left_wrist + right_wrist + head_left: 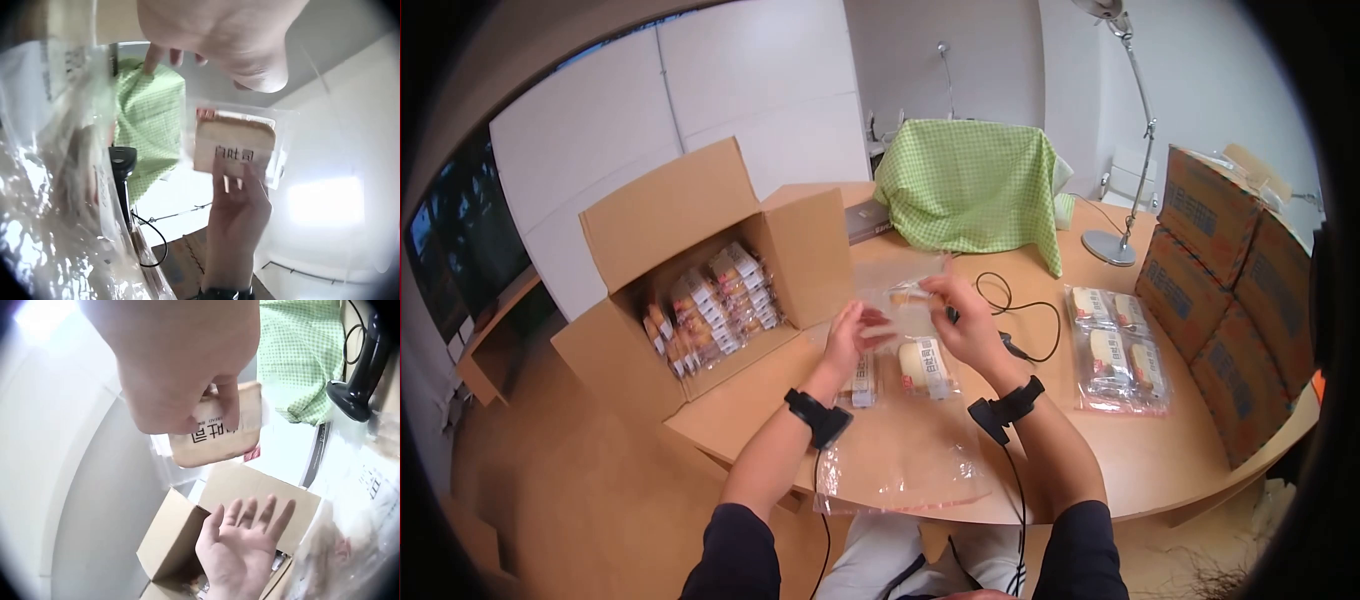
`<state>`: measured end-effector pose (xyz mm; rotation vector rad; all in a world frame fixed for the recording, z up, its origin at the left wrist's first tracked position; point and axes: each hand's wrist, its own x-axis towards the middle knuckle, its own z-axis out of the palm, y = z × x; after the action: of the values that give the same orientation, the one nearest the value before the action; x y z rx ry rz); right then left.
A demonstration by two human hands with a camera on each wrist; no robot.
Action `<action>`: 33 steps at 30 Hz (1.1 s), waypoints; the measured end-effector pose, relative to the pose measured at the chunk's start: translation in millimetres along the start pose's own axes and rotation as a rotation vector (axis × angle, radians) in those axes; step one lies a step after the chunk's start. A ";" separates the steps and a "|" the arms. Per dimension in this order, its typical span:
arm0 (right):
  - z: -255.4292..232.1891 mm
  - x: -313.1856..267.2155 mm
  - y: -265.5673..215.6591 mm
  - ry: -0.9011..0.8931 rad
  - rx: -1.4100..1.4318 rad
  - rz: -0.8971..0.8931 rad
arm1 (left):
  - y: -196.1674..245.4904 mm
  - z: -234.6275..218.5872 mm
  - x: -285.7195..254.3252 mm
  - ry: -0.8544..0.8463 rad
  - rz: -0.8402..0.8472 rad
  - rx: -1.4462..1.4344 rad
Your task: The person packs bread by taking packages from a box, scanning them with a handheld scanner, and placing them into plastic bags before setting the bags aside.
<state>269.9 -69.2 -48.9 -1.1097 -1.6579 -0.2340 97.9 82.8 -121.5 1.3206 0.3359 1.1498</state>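
Note:
My right hand pinches a clear-wrapped pack of sliced bread, raised above the table with its printed label showing. Facing it, my left hand is spread with the palm turned inward and holds nothing; its fingers are extended in the right wrist view. Below both hands a large clear plastic bag lies flat, its near end at the table's front edge. Two stacks of bread show at the bag's far part, a right bread pack and a left bread pack.
An open cardboard box of wrapped bread lies at the left. To the right are a filled bag of bread packs and stacked cartons. Behind stand a green checked cloth and a lamp. A black scanner trails a cable.

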 end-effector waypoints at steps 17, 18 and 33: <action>-0.2 -55.4 96.9 -0.246 -0.465 0.379 | -18.0 -2.6 -15.2 -0.305 -0.510 -0.226; -1.1 -61.2 104.5 -0.297 -0.524 0.446 | -17.2 -4.4 -15.2 -0.294 -0.522 -0.280; -12.9 -42.5 103.8 -0.088 -0.288 0.588 | -6.6 -3.7 -14.2 -0.104 -0.664 -0.526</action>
<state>356.2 -43.8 -117.1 -1.7937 -1.3251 -0.0413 91.7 74.7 -134.0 0.7112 0.3311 0.5460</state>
